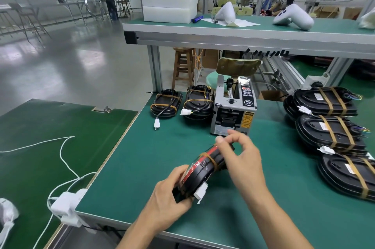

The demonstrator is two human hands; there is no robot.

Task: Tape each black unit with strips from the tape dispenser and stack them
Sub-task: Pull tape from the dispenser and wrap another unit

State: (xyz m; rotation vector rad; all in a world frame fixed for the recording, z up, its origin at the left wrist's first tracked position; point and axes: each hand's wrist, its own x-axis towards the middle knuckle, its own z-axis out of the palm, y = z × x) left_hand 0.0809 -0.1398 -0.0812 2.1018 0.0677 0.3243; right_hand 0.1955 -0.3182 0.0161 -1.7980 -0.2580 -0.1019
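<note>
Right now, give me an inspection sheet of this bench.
Surface: green bench mat.
Job's things: tape dispenser at the back; held unit tilted on edge, one tape band round it; taped stacks on the right; two banded units left of the dispenser.
Clutter: nothing seen.
Hands: left hand grips the unit's near end; right hand pinches its far end.
Cables: white cord across the side table.
Surroundings: second bench, stool, a person behind.

Black unit [205, 169], brown tape; green table [146, 167]
</note>
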